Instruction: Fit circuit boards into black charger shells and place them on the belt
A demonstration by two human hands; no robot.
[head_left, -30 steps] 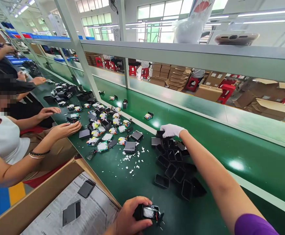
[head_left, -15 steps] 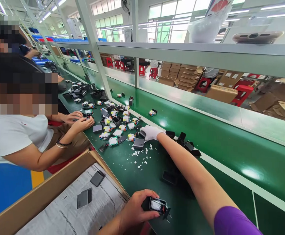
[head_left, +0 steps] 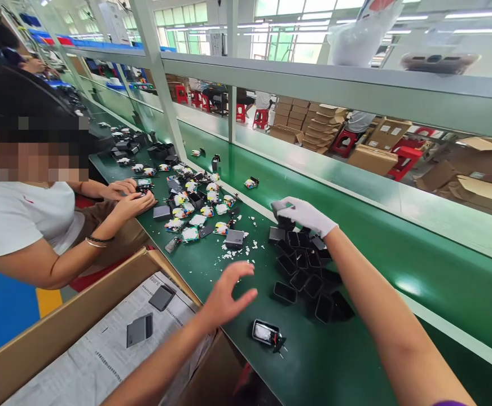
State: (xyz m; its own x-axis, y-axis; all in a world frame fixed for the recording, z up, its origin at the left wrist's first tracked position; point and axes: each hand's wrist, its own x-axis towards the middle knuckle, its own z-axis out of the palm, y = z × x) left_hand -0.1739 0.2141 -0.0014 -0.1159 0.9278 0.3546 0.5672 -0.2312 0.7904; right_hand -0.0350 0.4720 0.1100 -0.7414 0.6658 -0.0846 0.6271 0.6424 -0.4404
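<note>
My left hand, bare with fingers spread, hangs over the near part of the green bench and holds nothing. In front of it lies a plug adapter, an open black housing with a white-coated board inside, a red wire and two prongs. My right hand, in a white glove, grips a small grey plastic housing; the fingers partly hide it. Directly beneath the glove is a cluster of open black housings. A closed grey housing rests among white crumbs to the left.
Circuit boards with white filler are heaped mid-bench. A co-worker's hands handle a board at the left. A cardboard box with paper and two grey pieces stands at the near edge. A metal post and shelf rail rise beyond.
My left hand has let go of the plug adapter, now on the bench, and moved up and left. My right hand has moved right from the board heap to above the black housings.
</note>
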